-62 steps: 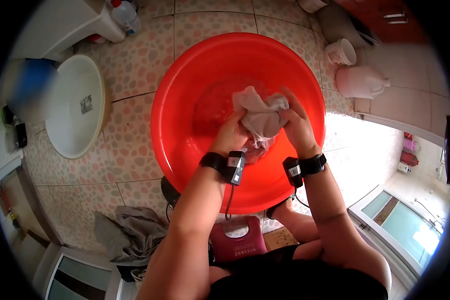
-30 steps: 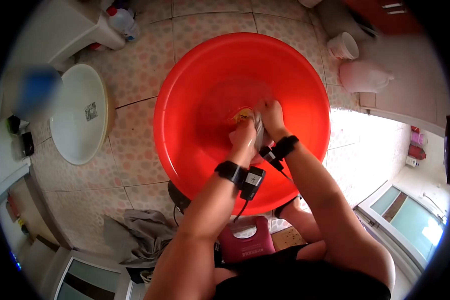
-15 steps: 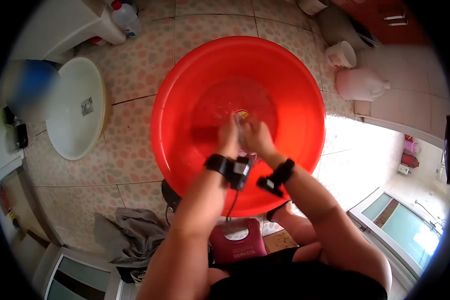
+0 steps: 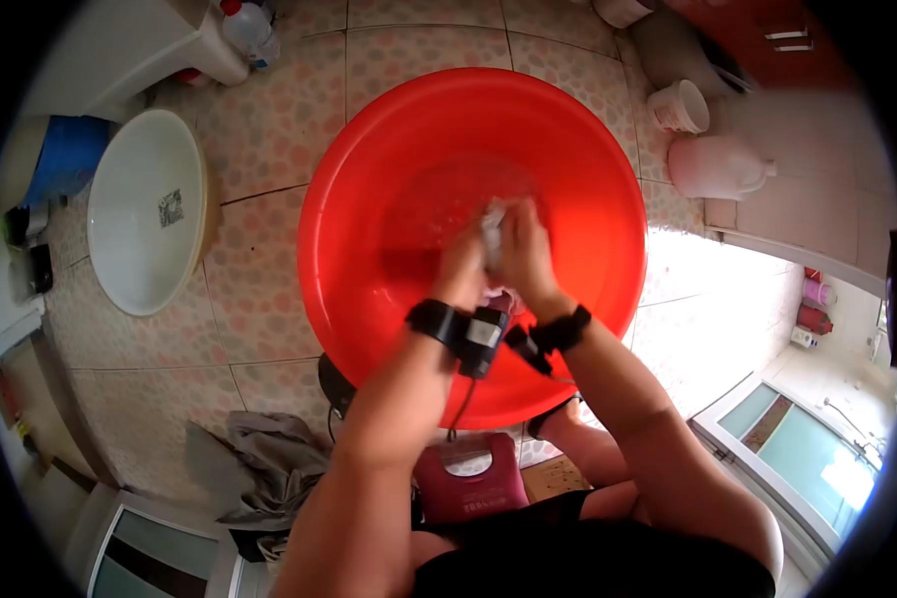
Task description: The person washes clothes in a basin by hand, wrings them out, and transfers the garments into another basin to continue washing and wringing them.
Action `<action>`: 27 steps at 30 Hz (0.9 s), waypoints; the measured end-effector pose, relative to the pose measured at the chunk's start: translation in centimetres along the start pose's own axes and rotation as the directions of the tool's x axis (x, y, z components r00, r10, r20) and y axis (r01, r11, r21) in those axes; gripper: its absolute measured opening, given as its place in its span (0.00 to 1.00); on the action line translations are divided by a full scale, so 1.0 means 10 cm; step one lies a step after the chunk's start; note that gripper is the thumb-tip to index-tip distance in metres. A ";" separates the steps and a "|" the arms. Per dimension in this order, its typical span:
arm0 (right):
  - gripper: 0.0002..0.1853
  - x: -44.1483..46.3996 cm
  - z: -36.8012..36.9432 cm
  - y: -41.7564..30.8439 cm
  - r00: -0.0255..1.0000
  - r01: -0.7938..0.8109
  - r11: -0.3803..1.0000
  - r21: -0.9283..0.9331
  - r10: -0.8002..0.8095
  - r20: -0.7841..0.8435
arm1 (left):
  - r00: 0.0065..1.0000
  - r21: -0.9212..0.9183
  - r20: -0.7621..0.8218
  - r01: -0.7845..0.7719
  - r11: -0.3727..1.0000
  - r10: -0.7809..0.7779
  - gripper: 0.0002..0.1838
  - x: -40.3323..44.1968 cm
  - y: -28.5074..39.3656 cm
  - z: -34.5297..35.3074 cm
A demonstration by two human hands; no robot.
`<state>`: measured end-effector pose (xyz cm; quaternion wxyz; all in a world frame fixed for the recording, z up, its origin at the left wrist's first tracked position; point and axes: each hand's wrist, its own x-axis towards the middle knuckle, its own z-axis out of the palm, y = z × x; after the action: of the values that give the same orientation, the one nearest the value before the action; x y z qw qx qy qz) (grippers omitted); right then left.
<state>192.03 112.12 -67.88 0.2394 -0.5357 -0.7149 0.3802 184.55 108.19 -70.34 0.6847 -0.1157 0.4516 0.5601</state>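
A large red basin [image 4: 349, 149] stands on the tiled floor with some water in its bottom. Over its middle, my left hand [image 4: 463, 261] and my right hand [image 4: 524, 249] are pressed together around a pale, wet cloth [image 4: 492, 221]. The cloth is bunched between the palms and shows at the top of the hands. Both hands are closed on it and slightly blurred. Just below the hands, a bit of pinkish cloth [image 4: 504, 296] shows near the wrists. Black straps with small boxes sit on both wrists.
A white basin [image 4: 135, 249] leans at the left beside a blue bucket [image 4: 70, 159]. Grey cloth [image 4: 269, 468] lies on the floor at lower left, near a maroon plastic stool [image 4: 473, 488]. A white tub [image 4: 680, 107] and a pinkish jug [image 4: 713, 166] stand at the right.
The cloth was spread between my hands, then squeezed lower in the basin. My hands have come together around it and since risen slightly.
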 end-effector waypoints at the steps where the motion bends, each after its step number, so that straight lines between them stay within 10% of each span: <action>1: 0.11 -0.14 0.03 -0.06 0.990 0.036 0.999 0.024 -0.039 0.135 | 1.000 -0.005 0.001 -0.003 1.000 0.003 0.24 -0.01 -0.01 0.01; 4: 0.12 0.09 -0.01 0.00 0.991 0.022 0.983 -0.183 0.003 0.137 | 0.985 0.007 -0.169 -0.019 1.000 0.020 0.22 0.03 -0.09 0.01; 5: 0.15 0.29 0.03 0.23 0.858 -0.508 0.667 0.545 0.446 0.254 | 0.965 0.156 -0.261 0.079 0.985 -0.036 0.20 0.28 -0.37 -0.07; 6: 0.15 0.22 0.01 0.16 0.855 -0.512 0.663 0.547 0.455 0.249 | 0.926 -0.034 -0.303 0.223 0.974 -0.223 0.22 0.23 -0.32 0.06; 8: 0.17 0.11 -0.06 -0.08 0.993 -0.054 0.989 -0.140 0.067 0.092 | 0.997 0.091 -0.071 0.049 0.995 -0.042 0.21 0.04 -0.02 0.03; 9: 0.16 -0.02 0.03 -0.02 0.993 0.099 0.992 -0.079 -0.093 0.066 | 0.994 -0.047 -0.024 -0.103 0.994 0.102 0.20 -0.02 0.03 -0.03; 10: 0.16 -0.17 0.00 0.02 0.971 0.089 0.993 0.071 -0.103 0.216 | 0.822 -0.456 0.564 0.230 0.859 0.079 0.19 0.16 0.12 -0.25; 12: 0.15 -0.08 0.07 0.26 0.980 0.172 0.982 -0.075 -0.164 0.111 | 0.994 -0.106 -0.108 -0.011 0.994 0.000 0.20 0.09 0.07 -0.03; 13: 0.13 0.06 -0.11 0.40 0.983 -0.054 0.973 -0.223 0.092 0.162 | 0.971 -0.107 -0.230 0.043 0.993 -0.067 0.21 -0.12 0.23 0.20; 17: 0.13 0.34 -0.35 0.63 0.978 -0.092 0.983 -0.158 0.060 -0.198 | 0.997 -0.112 -0.005 -0.073 0.991 0.073 0.22 -0.05 0.29 0.22; 19: 0.14 0.18 -0.48 0.35 0.974 -0.219 0.918 0.331 0.189 0.121 | 0.953 -0.258 0.276 -0.052 0.965 0.125 0.16 -0.17 0.43 0.26; 22: 0.15 -0.03 -0.26 -0.01 0.982 -0.178 0.781 0.599 0.103 0.157 | 0.945 -0.035 0.238 -0.222 0.974 0.224 0.15 -0.09 0.26 0.25; 24: 0.16 0.05 -0.41 0.11 0.947 -0.289 0.863 0.414 0.193 0.258 | 0.950 0.009 0.234 -0.215 0.977 0.207 0.15 -0.08 0.16 0.19; 27: 0.17 0.11 -0.39 0.22 0.790 -0.611 0.400 0.684 0.369 0.490 | 0.944 0.007 0.253 -0.220 0.975 0.211 0.17 -0.02 0.15 0.08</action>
<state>195.95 114.57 -67.40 0.2381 -0.4944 -0.2881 0.7848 183.63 109.12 -69.26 0.6728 0.0182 0.3814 0.6337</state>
